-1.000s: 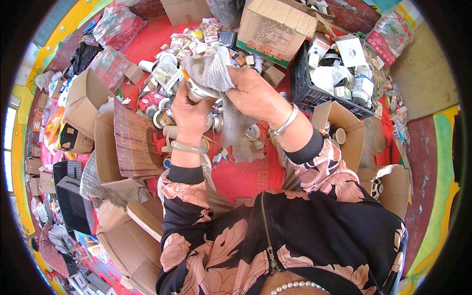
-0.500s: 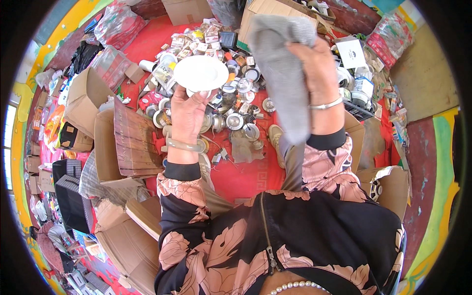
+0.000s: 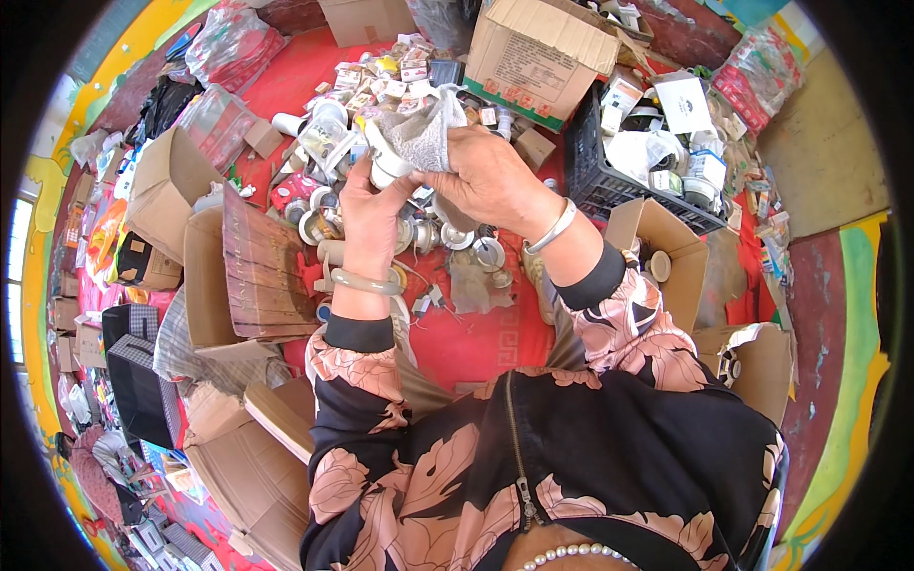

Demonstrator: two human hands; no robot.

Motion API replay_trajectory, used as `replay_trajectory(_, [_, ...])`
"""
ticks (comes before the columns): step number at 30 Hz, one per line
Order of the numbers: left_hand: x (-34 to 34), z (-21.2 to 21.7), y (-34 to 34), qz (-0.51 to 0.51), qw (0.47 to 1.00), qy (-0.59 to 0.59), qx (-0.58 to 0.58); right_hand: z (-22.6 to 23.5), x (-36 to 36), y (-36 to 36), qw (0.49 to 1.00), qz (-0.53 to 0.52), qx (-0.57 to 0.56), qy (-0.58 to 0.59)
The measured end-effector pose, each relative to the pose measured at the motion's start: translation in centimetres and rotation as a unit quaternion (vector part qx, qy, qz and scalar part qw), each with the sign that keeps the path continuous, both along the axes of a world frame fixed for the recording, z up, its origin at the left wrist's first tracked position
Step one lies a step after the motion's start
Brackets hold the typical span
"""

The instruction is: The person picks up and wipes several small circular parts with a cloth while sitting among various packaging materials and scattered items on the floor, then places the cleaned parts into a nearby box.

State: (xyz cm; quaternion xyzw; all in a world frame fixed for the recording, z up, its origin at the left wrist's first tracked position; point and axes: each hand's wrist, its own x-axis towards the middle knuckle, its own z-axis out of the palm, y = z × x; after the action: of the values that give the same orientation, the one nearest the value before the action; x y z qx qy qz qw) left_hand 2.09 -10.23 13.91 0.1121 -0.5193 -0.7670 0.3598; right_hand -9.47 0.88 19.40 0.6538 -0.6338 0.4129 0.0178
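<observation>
My left hand is closed on the near side of a white round lamp fixture, which is tilted on edge. A grey cloth is bunched over the fixture's right side, gripped by my right hand. The fingers of that hand are partly hidden behind the cloth. Below and beyond both hands spreads a heap of lamp fittings, many round with silver or white rims.
Small boxes lie at the heap's far side. A black crate of fittings stands to the right, near a large carton. Open cardboard boxes flank my left arm, and another carton sits by my right elbow.
My right hand has swung left and down, bringing the grey cloth onto the fixture. The fixture has turned from face-on to edge-on in my left hand.
</observation>
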Motion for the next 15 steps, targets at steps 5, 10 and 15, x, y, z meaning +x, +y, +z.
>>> replay_trajectory(5, [0.4, 1.5, 0.3, 0.072, 0.997, -0.027, -0.013, -1.8, -2.3, -0.5, 0.950, -0.144, -0.032, -0.274])
replay_trajectory(10, [0.9, -0.1, -2.1, 0.238, 0.970, 0.038, -0.014, -2.5, -4.3, -0.4, 0.699, -0.051, -0.112, -0.704])
replay_trajectory(15, [1.7, -0.2, -3.1, 0.247, 0.955, 0.079, 0.143, -3.2, -4.5, -0.3, 0.636, 0.022, -0.054, -0.770])
